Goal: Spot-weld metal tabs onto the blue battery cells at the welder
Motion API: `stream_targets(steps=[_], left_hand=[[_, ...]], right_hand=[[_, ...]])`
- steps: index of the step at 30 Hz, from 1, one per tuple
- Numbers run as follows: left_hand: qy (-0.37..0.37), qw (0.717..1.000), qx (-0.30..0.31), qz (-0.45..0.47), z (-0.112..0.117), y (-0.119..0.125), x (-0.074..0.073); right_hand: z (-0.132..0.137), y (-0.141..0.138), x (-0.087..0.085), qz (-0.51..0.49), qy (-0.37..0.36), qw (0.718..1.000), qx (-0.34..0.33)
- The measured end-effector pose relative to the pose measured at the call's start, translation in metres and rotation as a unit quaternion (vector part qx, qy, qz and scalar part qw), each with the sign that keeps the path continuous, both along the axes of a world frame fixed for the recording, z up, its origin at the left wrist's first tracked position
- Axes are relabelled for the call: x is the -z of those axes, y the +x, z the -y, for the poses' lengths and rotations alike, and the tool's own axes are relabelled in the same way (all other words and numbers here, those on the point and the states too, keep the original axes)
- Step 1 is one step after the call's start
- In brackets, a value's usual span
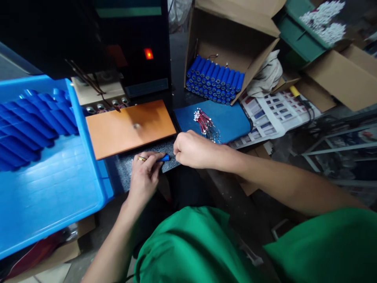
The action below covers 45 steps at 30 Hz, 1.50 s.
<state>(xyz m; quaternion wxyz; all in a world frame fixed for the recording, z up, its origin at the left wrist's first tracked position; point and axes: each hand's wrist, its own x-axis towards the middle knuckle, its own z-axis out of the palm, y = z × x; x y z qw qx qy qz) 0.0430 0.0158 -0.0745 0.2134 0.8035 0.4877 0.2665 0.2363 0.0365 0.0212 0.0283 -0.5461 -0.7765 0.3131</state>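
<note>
My left hand (145,173) is closed around a blue battery cell (164,158), whose end sticks out to the right of the fingers; a gold ring shows on one finger. My right hand (193,149) is curled against that end of the cell, fingertips touching it. Both hands rest over a dark grey mat (123,167) at the front of the bench. Just beyond my right hand lies a bundle of red wires with metal tips (206,124) on a blue pad (226,122).
A blue tray (59,184) with rows of blue cells stands at the left. An orange board (129,127) lies in front of a black machine (132,47) with a lit red lamp. A cardboard box (235,35) holds several blue cells; more boxes and papers at right.
</note>
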Motion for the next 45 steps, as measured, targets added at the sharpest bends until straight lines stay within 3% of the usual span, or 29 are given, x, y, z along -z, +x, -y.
stream_targets(steps=[14,30,38,41,45], left_hand=[[0.004,1.000,0.003,0.000,0.000,-0.001,0.002],[-0.006,1.000,0.009,-0.001,0.004,-0.004,0.006],[-0.005,1.000,0.016,0.026,0.003,-0.007,0.011],[-0.007,1.000,0.011,0.021,0.002,-0.007,0.009],[-0.008,0.998,0.019,0.052,0.003,-0.009,0.003]], right_hand=[[-0.002,-0.005,-0.001,0.006,-0.012,1.000,-0.006],[-0.011,-0.031,0.002,0.073,-0.027,0.997,-0.018],[0.011,-0.012,0.019,0.066,-0.021,0.997,0.045],[0.021,-0.002,0.018,0.039,-0.003,0.998,0.049],[0.040,0.018,0.016,-0.022,0.030,0.992,0.119]])
